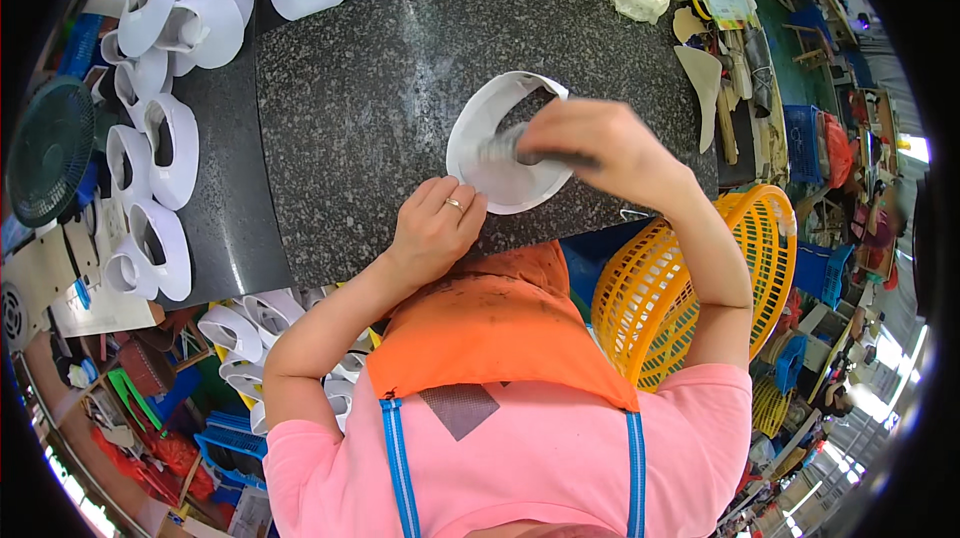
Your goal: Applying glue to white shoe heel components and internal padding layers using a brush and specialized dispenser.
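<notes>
A white shoe upper (475, 133) lies on the speckled stone slab in front of me, its curved band arching round a dark gap. My left hand (435, 223) is closed at the near left edge of the upper, its fingertips pressing that edge down; a ring shows on one finger. Over the right side of the upper, my right hand (590, 143) is wrapped round a dark-handled brush (558, 157). The brush's greyish head is smeared by motion above the white surface, so I cannot tell whether it touches.
More white shoe uppers (172, 153) stand along the slab's left side. Below them, others fill a yellow-edged container (228, 333). A yellow plastic basket (640, 293) is beside my right arm. Tools and scraps (735, 78) lie at the far right; a dark fan (50, 150) is at far left.
</notes>
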The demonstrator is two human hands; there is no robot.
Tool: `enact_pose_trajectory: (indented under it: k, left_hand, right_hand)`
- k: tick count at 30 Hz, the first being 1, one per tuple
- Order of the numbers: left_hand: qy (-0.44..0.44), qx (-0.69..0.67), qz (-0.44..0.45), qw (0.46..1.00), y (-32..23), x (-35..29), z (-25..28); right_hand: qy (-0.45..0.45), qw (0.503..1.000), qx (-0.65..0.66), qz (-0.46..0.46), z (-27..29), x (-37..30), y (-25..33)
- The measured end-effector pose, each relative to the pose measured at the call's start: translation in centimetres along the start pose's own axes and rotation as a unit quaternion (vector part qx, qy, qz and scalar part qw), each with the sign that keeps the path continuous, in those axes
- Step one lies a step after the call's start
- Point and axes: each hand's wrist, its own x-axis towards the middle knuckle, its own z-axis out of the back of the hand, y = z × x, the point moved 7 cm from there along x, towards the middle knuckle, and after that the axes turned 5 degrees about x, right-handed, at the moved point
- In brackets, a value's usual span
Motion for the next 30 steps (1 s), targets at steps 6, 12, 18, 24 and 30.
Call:
enact_pose_trajectory:
  k: [6,12,18,24,30]
  left_hand:
    - [0.015,-0.018,0.007,1.0,-0.2,-0.6,-0.6]
    - [0.004,-0.01,-0.007,1.0,-0.3,-0.5,-0.6]
    - [0.036,-0.006,-0.002,0.999,-0.3,-0.2,-0.7]
    - [0.017,0.014,-0.024,0.999,-0.5,0.3,-0.7]
    - [0.017,0.015,-0.014,1.0,-0.4,0.2,-0.5]
  right_hand:
    - [-0.005,0.987,0.076,-0.141,-2.3,0.2,-0.7]
    - [-0.117,0.987,-0.036,-0.106,-2.2,1.0,-0.7]
    - [0.152,0.984,0.03,-0.089,-2.0,0.2,-1.4]
    - [0.19,0.978,-0.033,-0.081,-1.0,0.4,-0.4]
    - [0.165,0.953,-0.229,-0.111,-0.6,1.3,0.2]
